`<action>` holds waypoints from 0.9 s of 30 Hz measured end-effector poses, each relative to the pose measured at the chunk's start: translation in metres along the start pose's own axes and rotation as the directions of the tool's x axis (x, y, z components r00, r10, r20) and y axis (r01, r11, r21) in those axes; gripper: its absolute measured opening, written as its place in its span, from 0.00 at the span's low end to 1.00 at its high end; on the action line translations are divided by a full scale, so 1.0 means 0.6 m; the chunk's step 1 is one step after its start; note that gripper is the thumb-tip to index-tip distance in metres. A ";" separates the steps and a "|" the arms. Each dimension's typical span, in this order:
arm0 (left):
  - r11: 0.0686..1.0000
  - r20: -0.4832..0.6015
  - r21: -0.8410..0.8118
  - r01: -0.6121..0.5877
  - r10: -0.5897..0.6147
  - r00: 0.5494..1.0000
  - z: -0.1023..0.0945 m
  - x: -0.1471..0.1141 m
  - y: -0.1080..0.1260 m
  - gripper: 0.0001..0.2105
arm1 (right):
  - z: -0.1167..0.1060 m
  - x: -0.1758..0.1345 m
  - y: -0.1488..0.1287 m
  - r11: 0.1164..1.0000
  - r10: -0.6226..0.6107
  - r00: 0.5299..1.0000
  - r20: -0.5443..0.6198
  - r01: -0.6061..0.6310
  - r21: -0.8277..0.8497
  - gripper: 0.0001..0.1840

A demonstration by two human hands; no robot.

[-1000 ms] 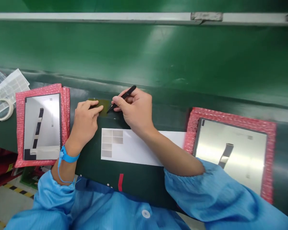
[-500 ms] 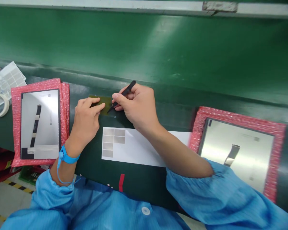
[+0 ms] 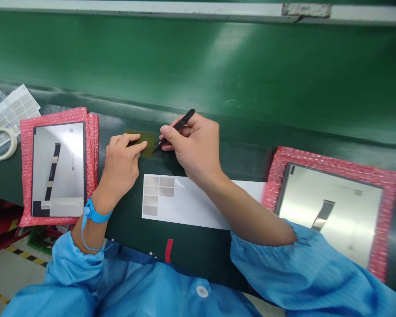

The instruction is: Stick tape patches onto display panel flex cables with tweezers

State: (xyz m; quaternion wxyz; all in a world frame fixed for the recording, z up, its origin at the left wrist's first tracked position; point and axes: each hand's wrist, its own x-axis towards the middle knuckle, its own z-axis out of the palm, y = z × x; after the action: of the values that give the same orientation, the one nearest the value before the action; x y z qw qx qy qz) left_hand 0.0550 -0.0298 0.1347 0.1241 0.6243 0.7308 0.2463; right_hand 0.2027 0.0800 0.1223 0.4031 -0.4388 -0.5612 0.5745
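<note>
My left hand rests with its fingers stretched out on a small yellowish see-through film on the dark green bench. Black tweezers sit slantwise in my right hand, pinched between thumb and fingers. Their tip points down at the film's right edge; whether it grips anything is too small to tell. Below both hands lies a white sheet with several greyish rectangular stickers at its left end. My right forearm crosses over part of this sheet.
At the left, a display panel lies on stacked pink bubble-wrap bags. Another panel lies on pink bubble wrap at the right, partly behind my sleeve. A tape roll and label sheets sit far left.
The whole view has shifted slightly. My right hand and the tweezers have moved a little to the right relative to the film, while my left hand stays on it.
</note>
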 end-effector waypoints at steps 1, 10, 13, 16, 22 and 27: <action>1.000 -0.001 -0.001 0.000 0.000 1.000 0.000 0.000 0.000 0.17 | 0.000 0.000 -0.001 1.000 0.001 1.000 0.001 -0.001 -0.003 0.15; 1.000 -0.004 -0.005 0.000 0.000 1.000 0.000 0.000 0.000 0.17 | 0.003 0.000 -0.004 1.000 0.014 1.000 0.010 -0.014 -0.012 0.14; 1.000 0.000 -0.007 0.002 -0.002 1.000 0.000 0.000 0.000 0.17 | 0.004 0.001 -0.003 0.999 0.026 1.000 0.014 -0.026 -0.026 0.15; 1.000 0.000 -0.008 0.000 0.000 1.000 0.000 0.000 0.000 0.17 | 0.007 0.002 0.000 0.999 0.025 1.000 0.001 -0.025 -0.040 0.15; 1.000 -0.016 -0.016 0.006 -0.006 1.000 0.002 0.001 -0.005 0.16 | 0.014 0.006 0.004 0.996 0.063 0.998 -0.005 -0.062 0.059 0.13; 1.000 -0.022 -0.023 0.021 -0.021 1.000 0.007 -0.002 -0.022 0.16 | 0.015 0.005 -0.004 0.949 0.187 0.981 0.053 -0.195 0.249 0.20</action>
State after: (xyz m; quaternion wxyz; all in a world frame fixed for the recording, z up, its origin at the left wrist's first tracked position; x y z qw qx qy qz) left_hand 0.0463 -0.0314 0.1241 0.1255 0.6125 0.7358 0.2603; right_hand 0.1929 0.0805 0.1242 0.3901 -0.4278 -0.4440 0.6839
